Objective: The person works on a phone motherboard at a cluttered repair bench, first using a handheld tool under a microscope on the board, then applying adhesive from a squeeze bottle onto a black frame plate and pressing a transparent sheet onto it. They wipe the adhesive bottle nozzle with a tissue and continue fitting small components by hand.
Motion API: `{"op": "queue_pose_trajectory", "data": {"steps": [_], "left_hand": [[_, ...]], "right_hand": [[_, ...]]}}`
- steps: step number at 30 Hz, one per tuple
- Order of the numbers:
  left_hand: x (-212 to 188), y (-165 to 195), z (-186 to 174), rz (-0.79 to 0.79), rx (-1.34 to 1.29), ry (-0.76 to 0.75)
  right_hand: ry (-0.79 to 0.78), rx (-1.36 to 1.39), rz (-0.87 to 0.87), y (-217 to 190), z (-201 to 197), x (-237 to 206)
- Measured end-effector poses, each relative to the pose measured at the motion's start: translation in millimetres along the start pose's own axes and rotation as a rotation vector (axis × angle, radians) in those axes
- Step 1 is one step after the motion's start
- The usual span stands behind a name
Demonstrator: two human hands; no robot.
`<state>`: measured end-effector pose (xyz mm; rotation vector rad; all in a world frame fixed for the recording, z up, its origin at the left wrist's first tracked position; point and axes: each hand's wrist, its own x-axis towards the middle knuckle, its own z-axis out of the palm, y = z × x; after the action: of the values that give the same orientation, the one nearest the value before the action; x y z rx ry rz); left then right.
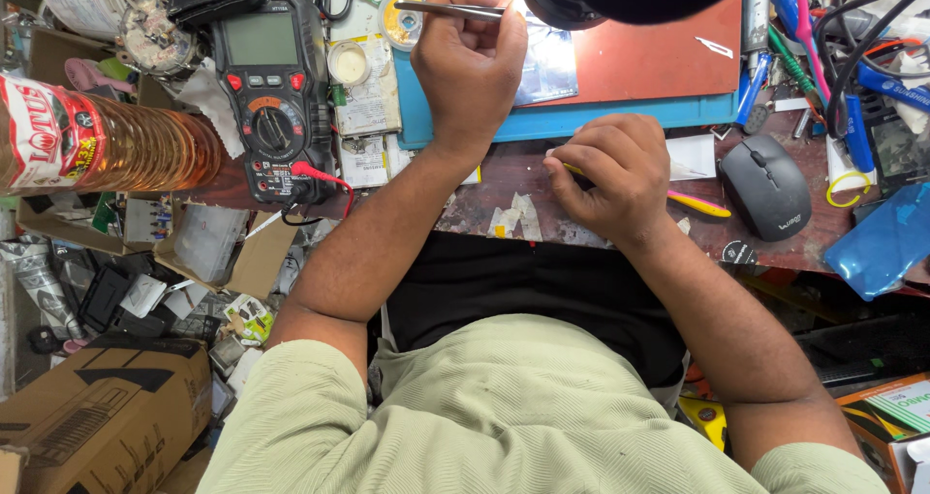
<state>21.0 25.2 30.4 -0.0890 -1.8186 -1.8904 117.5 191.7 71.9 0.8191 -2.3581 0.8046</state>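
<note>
The left hand [470, 63] has a closed grip on metal tweezers [449, 10] over the blue mat [581, 121], the right hand [615, 179] pinching a yellow tool [697, 204] on the surface [484, 194], mid fine bench work; bringing either tip to the piece looks to call for steadiness.

multimeter [274, 97] beside plastic bottle [107, 140] | grey mouse [766, 186] | cardboard box [102, 412] on floor

One head-worn camera looks almost straight down from above the person's chest, close in. The workbench [775, 252] edge runs toward twelve o'clock, the lap and pale green shirt [513, 416] fill six o'clock, floor clutter and a cardboard box [97, 416] sit at eight o'clock
</note>
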Motion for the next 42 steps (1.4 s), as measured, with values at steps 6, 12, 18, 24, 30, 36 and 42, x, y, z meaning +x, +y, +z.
{"op": "queue_pose_trajectory", "data": {"steps": [6,12,18,24,30,36,42], "left_hand": [[-3.6,1.2,0.3,-0.005,-0.013,-0.007],[-3.9,1.3,1.1,-0.030,-0.005,-0.008],[-2.8,1.1,0.4,-0.037,-0.030,-0.020],[-1.9,1.7,1.3,-0.046,-0.041,-0.014],[-0.6,2.1,0.6,-0.046,-0.011,-0.013],[-0.5,3.5,0.5,-0.047,-0.024,-0.012],[-0.5,2.4,0.9,-0.050,-0.052,-0.016]], "right_hand": [[0.000,0.006,0.005,-0.4,-0.2,-3.5],[0.001,0.002,0.006,0.9,0.4,-5.0],[0.001,-0.007,0.005,0.3,0.1,-2.8],[0.010,0.006,0.010,-0.9,-0.6,-1.0],[0.010,0.010,0.008,-0.5,-0.5,0.5],[0.011,0.011,0.011,-0.3,0.0,1.2],[0.001,0.002,0.016,1.0,0.7,-0.7]]}}
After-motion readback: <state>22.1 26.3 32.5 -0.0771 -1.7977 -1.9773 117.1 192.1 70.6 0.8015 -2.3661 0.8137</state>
